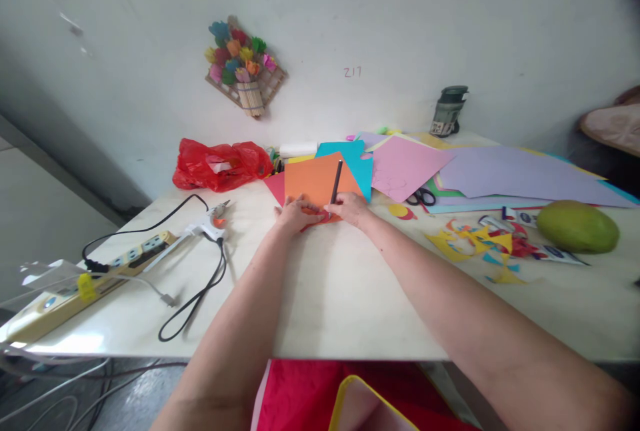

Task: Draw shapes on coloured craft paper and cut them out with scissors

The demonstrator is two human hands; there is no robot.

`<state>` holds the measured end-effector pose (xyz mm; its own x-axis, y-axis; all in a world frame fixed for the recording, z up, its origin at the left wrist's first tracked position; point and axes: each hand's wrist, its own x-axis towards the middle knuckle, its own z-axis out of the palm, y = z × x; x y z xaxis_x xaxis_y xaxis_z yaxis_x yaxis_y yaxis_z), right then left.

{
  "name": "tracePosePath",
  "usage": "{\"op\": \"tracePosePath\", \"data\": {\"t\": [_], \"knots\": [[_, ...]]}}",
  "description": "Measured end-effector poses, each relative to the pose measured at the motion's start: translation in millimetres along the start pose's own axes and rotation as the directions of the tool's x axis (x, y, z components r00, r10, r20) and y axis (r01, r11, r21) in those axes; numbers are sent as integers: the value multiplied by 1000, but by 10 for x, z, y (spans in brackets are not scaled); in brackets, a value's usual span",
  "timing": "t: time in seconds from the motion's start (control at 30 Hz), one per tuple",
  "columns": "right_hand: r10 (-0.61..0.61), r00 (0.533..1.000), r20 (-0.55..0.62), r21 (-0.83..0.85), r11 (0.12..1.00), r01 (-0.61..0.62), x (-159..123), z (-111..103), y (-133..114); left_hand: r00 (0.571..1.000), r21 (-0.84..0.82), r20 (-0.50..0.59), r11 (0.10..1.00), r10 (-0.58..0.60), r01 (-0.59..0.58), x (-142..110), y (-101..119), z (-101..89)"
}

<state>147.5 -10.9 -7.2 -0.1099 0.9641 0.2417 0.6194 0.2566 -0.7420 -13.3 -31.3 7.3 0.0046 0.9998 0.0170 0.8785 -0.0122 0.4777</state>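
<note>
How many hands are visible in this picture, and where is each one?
2. The left hand rests on the orange paper; the right hand, beside it, holds the pen. No other hand shows.

An orange sheet of paper (311, 177) is laid flat on the tabletop (345, 304), its far edge slanted and its right edge sloped outward toward the near side. A teal sheet behind it is partly covered. The near edge of the orange sheet is largely hidden by the hands, and its lower left part is pressed by the left hand (299, 214). A slender, dark pencil (337, 179) is gripped low in the right hand (349, 207), tilted slightly rightward at its top, its lower end pointed down at a small red piece (326, 215), whose outline is mostly hidden.
</note>
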Motion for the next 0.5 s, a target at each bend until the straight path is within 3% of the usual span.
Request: {"op": "tracePosePath", "data": {"t": [0.5], "knots": [[4,1000,12,-28,1000,-3,-4,-2,-17,1000,-7,7,1000,0,1,-12,8,-6]]}}
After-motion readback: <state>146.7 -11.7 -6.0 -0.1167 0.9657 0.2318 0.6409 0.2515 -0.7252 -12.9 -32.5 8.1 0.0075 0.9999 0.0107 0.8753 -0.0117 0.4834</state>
